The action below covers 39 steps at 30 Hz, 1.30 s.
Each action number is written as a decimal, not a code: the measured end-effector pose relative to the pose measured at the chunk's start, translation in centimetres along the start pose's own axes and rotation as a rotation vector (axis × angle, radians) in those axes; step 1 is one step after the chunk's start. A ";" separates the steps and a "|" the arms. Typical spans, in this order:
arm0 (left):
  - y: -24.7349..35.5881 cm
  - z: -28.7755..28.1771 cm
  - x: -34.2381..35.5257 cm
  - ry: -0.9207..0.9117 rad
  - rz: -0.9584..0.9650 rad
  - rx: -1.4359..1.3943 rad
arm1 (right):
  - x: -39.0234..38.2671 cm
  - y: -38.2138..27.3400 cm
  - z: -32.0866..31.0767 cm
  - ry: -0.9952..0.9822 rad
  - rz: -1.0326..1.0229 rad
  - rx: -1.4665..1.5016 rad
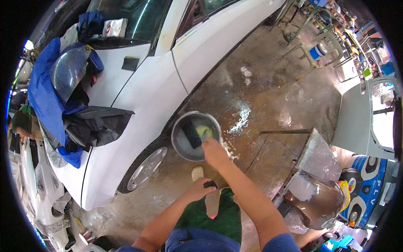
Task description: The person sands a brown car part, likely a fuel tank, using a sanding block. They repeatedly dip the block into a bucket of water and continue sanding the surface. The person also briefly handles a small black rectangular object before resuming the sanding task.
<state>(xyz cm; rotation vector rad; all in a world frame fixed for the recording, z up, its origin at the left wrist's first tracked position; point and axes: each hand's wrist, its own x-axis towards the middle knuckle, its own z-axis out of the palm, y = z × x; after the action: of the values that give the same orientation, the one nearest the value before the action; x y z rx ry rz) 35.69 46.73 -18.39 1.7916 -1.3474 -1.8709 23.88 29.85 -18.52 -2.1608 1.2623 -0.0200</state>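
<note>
My right hand (216,153) reaches over the near right rim of a round metal basin (174,147) on the floor, which holds cloudy water. Its fingers are closed at a pale yellow-green sponge (204,130) in the basin. Beside the sponge lies a dark rectangular sheet (191,135), partly in the water. Nearer to me, my left hand (200,190) grips a small black pad (210,184) between thumb and fingers, above my shoes.
A white car (142,90) stands along the left, its front wheel (147,169) near the basin. Blue cloth (44,92) and a dark square sheet (130,64) lie on its hood. To the right are a brown-and-grey panel (312,195), a plastic chair (333,48) and a car door (357,119).
</note>
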 end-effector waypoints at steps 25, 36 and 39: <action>15.4 17.7 2.7 -0.214 0.329 -0.280 | -29.9 4.0 -21.2 -0.042 0.623 1.337; 23.3 36.7 5.9 0.321 0.677 -0.111 | -45.1 20.9 -23.4 0.314 0.614 -0.346; 22.9 37.6 5.3 0.348 0.716 -0.026 | -46.1 25.4 -20.1 0.403 0.494 -0.814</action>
<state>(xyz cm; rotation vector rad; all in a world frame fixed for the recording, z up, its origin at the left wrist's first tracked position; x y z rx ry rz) -8.14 47.20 -11.71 1.2816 -1.5332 -1.1359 -27.18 47.37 -2.37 -2.4828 2.3214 0.3309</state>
